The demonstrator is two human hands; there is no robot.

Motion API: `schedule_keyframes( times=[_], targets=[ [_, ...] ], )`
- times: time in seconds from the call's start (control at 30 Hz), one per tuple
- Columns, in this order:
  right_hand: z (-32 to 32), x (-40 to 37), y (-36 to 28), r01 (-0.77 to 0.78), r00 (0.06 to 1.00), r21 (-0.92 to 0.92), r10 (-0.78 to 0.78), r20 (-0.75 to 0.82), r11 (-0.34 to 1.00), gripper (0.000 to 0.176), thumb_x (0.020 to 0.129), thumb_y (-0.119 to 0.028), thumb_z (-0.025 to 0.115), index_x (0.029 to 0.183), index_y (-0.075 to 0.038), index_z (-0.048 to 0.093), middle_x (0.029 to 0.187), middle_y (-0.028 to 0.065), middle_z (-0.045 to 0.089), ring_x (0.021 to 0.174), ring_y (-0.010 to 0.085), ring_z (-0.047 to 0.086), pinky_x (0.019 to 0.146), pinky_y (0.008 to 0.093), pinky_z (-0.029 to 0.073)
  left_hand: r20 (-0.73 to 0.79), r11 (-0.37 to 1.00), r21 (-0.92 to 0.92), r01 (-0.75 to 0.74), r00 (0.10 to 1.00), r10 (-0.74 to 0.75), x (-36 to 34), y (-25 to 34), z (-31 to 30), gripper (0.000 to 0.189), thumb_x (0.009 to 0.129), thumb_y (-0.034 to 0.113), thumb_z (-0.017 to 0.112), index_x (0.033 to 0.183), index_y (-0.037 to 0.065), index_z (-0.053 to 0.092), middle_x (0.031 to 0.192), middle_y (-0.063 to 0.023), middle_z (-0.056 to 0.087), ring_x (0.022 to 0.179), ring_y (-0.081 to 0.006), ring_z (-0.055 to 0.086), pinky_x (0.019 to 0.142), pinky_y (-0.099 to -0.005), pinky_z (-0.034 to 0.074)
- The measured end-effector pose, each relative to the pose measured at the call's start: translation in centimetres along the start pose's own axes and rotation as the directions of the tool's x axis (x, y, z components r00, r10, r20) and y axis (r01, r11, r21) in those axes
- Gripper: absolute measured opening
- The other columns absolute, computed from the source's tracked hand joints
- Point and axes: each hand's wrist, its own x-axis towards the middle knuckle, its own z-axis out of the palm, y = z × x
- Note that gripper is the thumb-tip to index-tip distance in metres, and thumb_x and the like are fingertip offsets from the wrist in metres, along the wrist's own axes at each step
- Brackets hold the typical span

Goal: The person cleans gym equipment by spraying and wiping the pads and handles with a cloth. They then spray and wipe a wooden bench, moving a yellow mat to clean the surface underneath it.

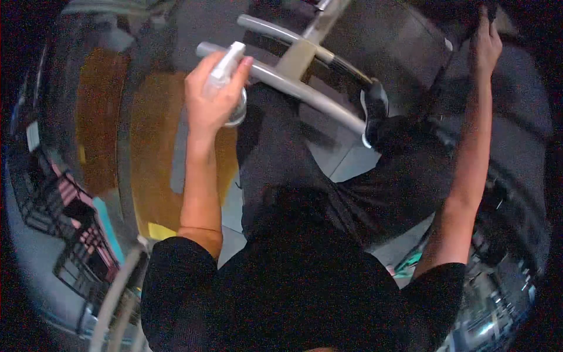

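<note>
My left hand [214, 97] is wrapped round a clear spray bottle with a white spray head [227, 63], held above my thigh beside a grey metal bar [305, 94]. The bottle's lower part shows below my fingers. At the upper right, my arm is stretched out far from my body. There my right hand [488, 47] is closed round something dark that I cannot make out in the dim corner.
A metal frame with curved tubes [275, 29] stands in front of my legs. Brown panels [155, 135] are at the left, with black wire racks [82, 246] at the lower left. A black shoe [376, 105] rests near the frame.
</note>
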Motion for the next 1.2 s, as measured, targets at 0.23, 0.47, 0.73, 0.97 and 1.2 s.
schedule_keyframes(
  times=[0.23,0.47,0.73,0.97,1.2],
  targets=[
    [-6.4,-12.6,-3.0,-0.471,0.811,0.613,0.585,0.018,0.634,0.047,0.105,-0.031,0.06,0.144,-0.005,0.058,0.14,0.0116,0.063,0.129,0.0259,0.059,0.107,0.04,0.048,0.386,0.988,0.007,0.157,0.911,-0.148,-1.1,-1.7,4.3,0.021,0.089,0.021,0.081,0.088,0.002,0.072,0.07,-0.0026,0.068,0.065,-0.0067,0.061,0.059,-0.0269,0.048],
    [-9.4,-15.5,-1.1,-0.431,0.801,0.83,0.573,0.172,0.353,0.043,0.101,-0.023,0.065,0.137,-0.002,0.06,0.137,0.0122,0.065,0.124,0.0268,0.063,0.106,0.0444,0.052,0.403,0.988,-0.011,0.152,0.905,-0.134,-2.9,1.6,3.0,0.021,0.09,0.018,0.08,0.096,-0.001,0.073,0.074,-0.0027,0.07,0.064,-0.0079,0.064,0.059,-0.0251,0.05],
    [-4.3,-25.0,2.6,-0.403,0.774,0.906,0.577,0.259,0.133,0.033,0.096,-0.02,0.07,0.125,-0.003,0.068,0.129,0.0109,0.068,0.114,0.0284,0.066,0.101,0.0416,0.053,0.409,0.843,0.272,-0.464,0.849,0.336,-4.5,-3.6,4.2,0.028,0.089,0.027,0.081,0.101,0.002,0.076,0.078,-0.0047,0.073,0.064,-0.0112,0.068,0.062,-0.0297,0.054],
    [-6.7,-31.1,4.8,-0.308,0.797,0.951,0.55,0.249,0.015,0.04,0.103,-0.019,0.06,0.138,-0.002,0.058,0.138,0.0137,0.064,0.126,0.0333,0.061,0.11,0.0509,0.047,0.377,0.991,0.136,0.017,0.924,-0.068,-9.1,-6.4,9.2,0.033,0.087,0.03,0.082,0.103,0.002,0.076,0.078,-0.0089,0.074,0.063,-0.0165,0.072,0.058,-0.0313,0.057],
    [-9.9,-29.9,7.4,-0.321,0.808,0.946,0.534,0.249,0.046,0.042,0.102,-0.022,0.061,0.137,0.0,0.058,0.141,0.0155,0.062,0.129,0.0344,0.059,0.11,0.0525,0.047,0.324,0.98,0.196,0.02,0.942,-0.084,-9.0,-8.4,10.2,0.038,0.088,0.035,0.08,0.105,0.002,0.075,0.077,-0.0065,0.073,0.063,-0.0152,0.072,0.061,-0.0318,0.057]
  ],
)
